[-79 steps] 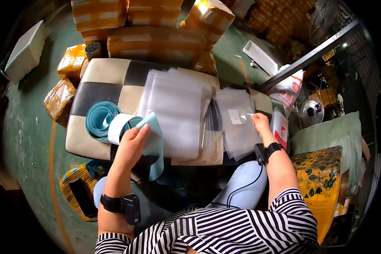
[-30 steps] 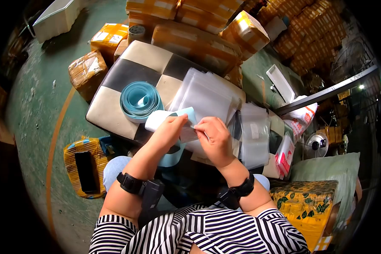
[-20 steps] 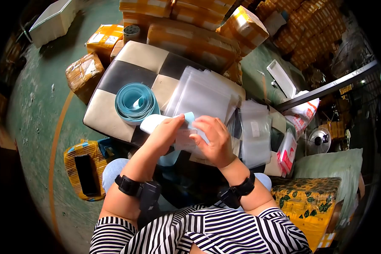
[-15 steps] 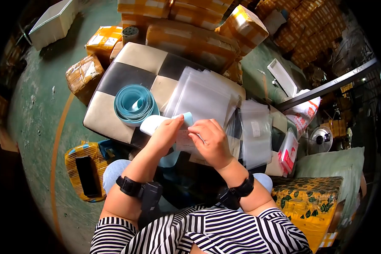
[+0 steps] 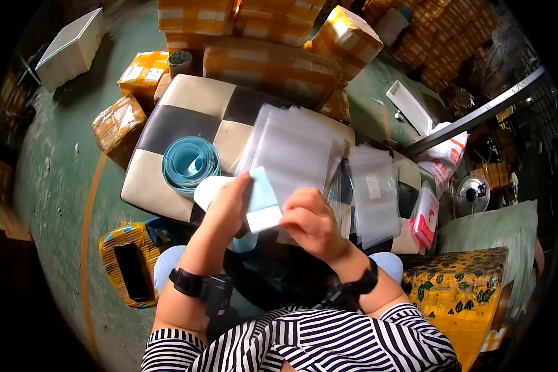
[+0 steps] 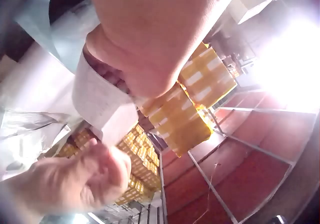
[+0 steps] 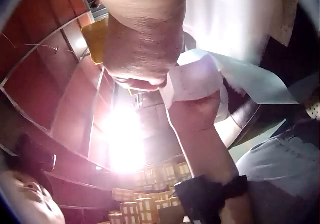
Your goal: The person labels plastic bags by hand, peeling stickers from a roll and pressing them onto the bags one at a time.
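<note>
My left hand [image 5: 225, 203] holds the light-blue label strip [image 5: 261, 188] between thumb and fingers, near its end. A white label [image 5: 265, 219] shows at the strip's end, and my right hand [image 5: 314, 224] pinches its edge. Both hands meet at the label in the right wrist view. The rest of the strip loops left toward a blue label roll [image 5: 190, 165] on the checkered padded bench [image 5: 195, 96]. Beyond the hands lies a stack of large clear plastic bags [image 5: 291, 142]. Smaller clear bags [image 5: 375, 214], with a white label [image 5: 373, 187] on top, lie at the right.
Taped cartons [image 5: 270, 67] stand behind the bench. A red-and-white packet [image 5: 423, 217] lies at its right end, near a metal bar [image 5: 477, 115]. At the left a phone [image 5: 131, 271] rests on a yellow-taped bundle [image 5: 110, 251]; a leaf-print taped box [image 5: 456, 279] stands at the right.
My right hand has come from the smaller bags at the right to the strip's end. The end has since tilted, its blue face and white label now showing between the hands.
</note>
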The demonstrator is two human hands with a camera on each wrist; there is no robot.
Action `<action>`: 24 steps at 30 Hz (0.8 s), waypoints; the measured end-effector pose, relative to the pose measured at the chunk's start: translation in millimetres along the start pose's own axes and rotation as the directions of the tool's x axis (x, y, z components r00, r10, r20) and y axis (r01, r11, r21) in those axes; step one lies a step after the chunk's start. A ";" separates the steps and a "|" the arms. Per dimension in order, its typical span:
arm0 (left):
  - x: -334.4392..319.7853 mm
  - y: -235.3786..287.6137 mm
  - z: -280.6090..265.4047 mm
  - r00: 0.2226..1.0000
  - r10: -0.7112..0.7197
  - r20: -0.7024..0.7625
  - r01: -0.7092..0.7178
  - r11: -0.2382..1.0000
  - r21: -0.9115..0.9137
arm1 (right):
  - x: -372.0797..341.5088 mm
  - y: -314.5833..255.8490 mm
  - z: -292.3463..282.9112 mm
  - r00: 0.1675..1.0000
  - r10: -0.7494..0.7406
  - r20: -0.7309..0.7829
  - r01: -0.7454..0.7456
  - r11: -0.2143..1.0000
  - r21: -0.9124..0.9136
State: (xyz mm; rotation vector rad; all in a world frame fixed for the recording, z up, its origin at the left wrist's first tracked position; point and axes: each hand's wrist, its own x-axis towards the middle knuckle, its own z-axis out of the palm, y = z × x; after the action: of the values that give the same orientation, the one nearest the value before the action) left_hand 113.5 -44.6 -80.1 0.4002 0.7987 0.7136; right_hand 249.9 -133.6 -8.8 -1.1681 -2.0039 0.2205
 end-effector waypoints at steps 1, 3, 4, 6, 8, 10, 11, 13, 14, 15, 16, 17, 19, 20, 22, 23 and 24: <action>1.5 1.6 1.2 1.000 0.012 -0.011 -0.013 0.992 -0.126 | -1.9 -2.6 -9.2 1.000 -0.002 -0.009 0.002 0.996 0.088; 9.5 3.5 -17.9 0.995 0.076 -0.063 -0.071 0.994 0.087 | -9.9 0.2 -23.5 0.980 0.145 -0.134 -0.098 0.948 0.302; 6.5 5.6 -16.1 0.989 0.133 -0.056 -0.119 0.971 0.209 | -11.9 8.2 -28.8 0.946 0.243 -0.217 -0.123 0.882 0.454; -2.5 9.3 -11.7 0.966 0.258 0.010 -0.229 0.837 0.497 | -14.9 34.6 -42.1 0.805 0.529 -0.268 -0.316 0.764 0.562; 0.4 3.2 -14.9 0.950 0.296 0.100 -0.294 0.736 0.609 | -11.7 73.0 -49.2 0.629 0.756 -0.183 -0.575 0.610 0.545; 4.3 -1.3 -16.7 0.942 0.305 0.136 -0.310 0.647 0.697 | -10.5 118.1 -41.9 0.511 0.858 -0.049 -0.716 0.456 0.529; 6.3 -2.9 -17.7 0.937 0.320 0.142 -0.316 0.600 0.735 | -9.5 136.7 -33.7 0.448 0.894 0.000 -0.775 0.389 0.499; 7.1 -3.5 -18.0 0.926 0.346 0.147 -0.325 0.537 0.778 | -4.0 160.4 -18.8 0.367 0.927 0.073 -0.867 0.312 0.389; 6.5 -3.4 -16.0 0.921 0.361 0.149 -0.332 0.522 0.785 | -1.4 169.8 -12.5 0.323 0.940 0.109 -0.904 0.272 0.329; 5.1 -3.0 -14.1 0.915 0.374 0.149 -0.337 0.508 0.793 | 1.6 175.7 -7.9 0.319 0.941 0.115 -0.904 0.266 0.334; -0.3 1.6 -10.3 0.920 0.359 0.159 -0.334 0.500 0.799 | 3.4 180.9 -3.4 0.313 0.942 0.122 -0.905 0.258 0.337; -0.5 2.3 -10.2 0.921 0.356 0.161 -0.330 0.491 0.806 | 3.6 185.1 0.9 0.307 0.943 0.126 -0.907 0.249 0.341; 0.3 2.0 -9.7 0.923 0.345 0.169 -0.327 0.476 0.816 | 1.2 190.0 9.6 0.297 0.948 0.115 -0.895 0.235 0.379; -0.6 2.4 -8.8 0.926 0.340 0.163 -0.323 0.491 0.809 | -0.8 191.9 13.5 0.292 0.950 0.108 -0.889 0.227 0.399; -1.9 2.1 -6.4 0.917 0.352 0.186 -0.351 0.493 0.796 | -4.7 195.2 20.0 0.316 0.945 0.080 -0.892 0.268 0.363; -3.2 2.5 -6.2 0.913 0.358 0.196 -0.364 0.493 0.790 | -6.1 196.9 23.8 0.329 0.942 0.067 -0.893 0.288 0.345; -5.2 3.8 -6.1 0.914 0.357 0.193 -0.358 0.487 0.796 | -8.9 202.2 27.9 0.346 0.937 0.052 -0.907 0.320 0.273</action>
State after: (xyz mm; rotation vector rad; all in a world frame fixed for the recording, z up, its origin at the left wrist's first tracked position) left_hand 104.7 -45.3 -79.2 1.4812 1.0380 0.6830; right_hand 365.9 -21.1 -133.8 -1.9899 -0.8811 0.9461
